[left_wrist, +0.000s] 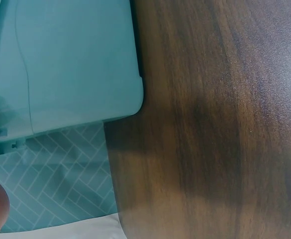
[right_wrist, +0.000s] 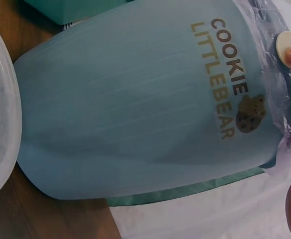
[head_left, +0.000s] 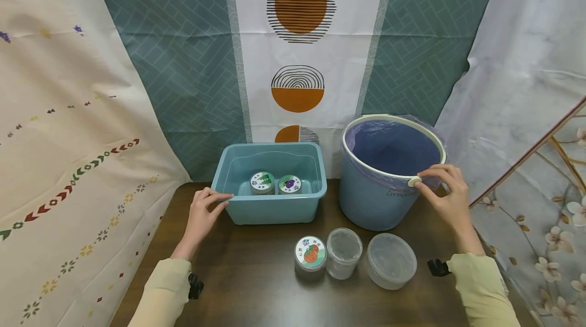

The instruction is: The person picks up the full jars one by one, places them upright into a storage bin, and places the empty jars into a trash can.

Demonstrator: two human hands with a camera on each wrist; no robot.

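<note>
My left hand (head_left: 202, 219) pinches the front left rim of a teal plastic tub (head_left: 274, 211). Two small jars with picture lids sit inside: one lid (head_left: 262, 181) has a green design, the other (head_left: 290, 183) a purple one. At the right stands a blue trash can (head_left: 373, 205) lined with a clear purplish bag (head_left: 361, 134) under a cream ring (head_left: 350, 146). My right hand (head_left: 447, 192) holds the ring's round tab (head_left: 414, 181) between thumb and fingers. In the right wrist view, bear lettering (right_wrist: 227, 79) shows on the can's side.
Before the tub and can, a tomato-lidded jar (head_left: 310, 257), a tall clear jar (head_left: 343, 253) and a wide clear container (head_left: 391, 261) stand on the dark wooden table (head_left: 256, 286). A patterned cloth (head_left: 192, 62) hangs close behind. Pale cloths flank both sides.
</note>
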